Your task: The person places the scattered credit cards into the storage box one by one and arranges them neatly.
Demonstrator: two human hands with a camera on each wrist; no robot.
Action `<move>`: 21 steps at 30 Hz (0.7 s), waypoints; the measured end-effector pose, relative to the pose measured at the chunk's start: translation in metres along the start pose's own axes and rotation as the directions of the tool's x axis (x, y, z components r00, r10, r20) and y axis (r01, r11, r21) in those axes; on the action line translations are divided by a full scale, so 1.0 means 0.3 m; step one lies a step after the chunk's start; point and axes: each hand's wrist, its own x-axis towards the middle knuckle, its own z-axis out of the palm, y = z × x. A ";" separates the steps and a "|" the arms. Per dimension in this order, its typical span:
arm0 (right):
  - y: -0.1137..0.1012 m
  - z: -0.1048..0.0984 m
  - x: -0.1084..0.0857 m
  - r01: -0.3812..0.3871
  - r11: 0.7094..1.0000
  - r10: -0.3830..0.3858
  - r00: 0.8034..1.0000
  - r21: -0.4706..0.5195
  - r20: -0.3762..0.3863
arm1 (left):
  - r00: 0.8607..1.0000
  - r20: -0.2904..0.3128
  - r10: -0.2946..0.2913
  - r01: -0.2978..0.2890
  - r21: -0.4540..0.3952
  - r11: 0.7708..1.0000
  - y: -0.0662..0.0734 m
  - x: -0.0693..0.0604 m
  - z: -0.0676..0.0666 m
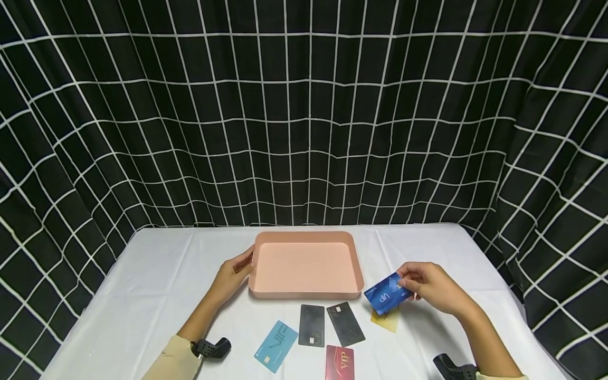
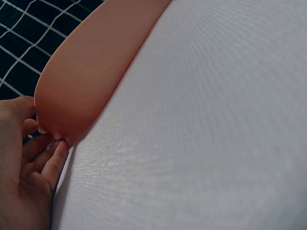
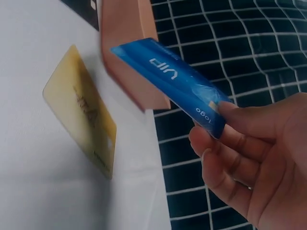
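My right hand pinches a blue VIP card between thumb and fingers, tilted above the table. Beneath it lies a yellow card, partly covered by the blue one in the head view. At the left side of a shallow pink tray, my left hand holds the wall. The left wrist view shows its fingers curled against the tray's outer wall. Several cards lie in front of the tray: a light blue card, a black card, a second black card and a red card.
A white cloth covers the table. Behind and at both sides hangs a black curtain with a white grid. Each wrist wears a black camera, seen at the left wrist and the right wrist.
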 end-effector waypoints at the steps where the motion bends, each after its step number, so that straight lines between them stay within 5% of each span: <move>1: -0.005 0.004 0.004 0.001 1.000 -0.001 1.000 -0.004 -0.005 | 1.000 -0.001 0.003 -0.003 -0.002 1.000 0.000 0.000 -0.001; 11: -0.054 0.023 0.047 0.004 0.999 -0.005 0.999 -0.042 -0.040 | 0.999 -0.001 0.034 -0.034 -0.026 0.999 -0.002 0.000 -0.004; 18: -0.086 0.024 0.087 0.011 1.000 -0.010 0.999 0.011 -0.040 | 0.999 0.026 0.033 -0.032 -0.039 0.999 0.101 -0.035 -0.019; 21: -0.099 0.028 0.099 0.014 1.000 -0.014 0.999 0.003 -0.051 | 0.999 0.022 0.032 -0.031 -0.044 0.999 0.102 -0.035 -0.019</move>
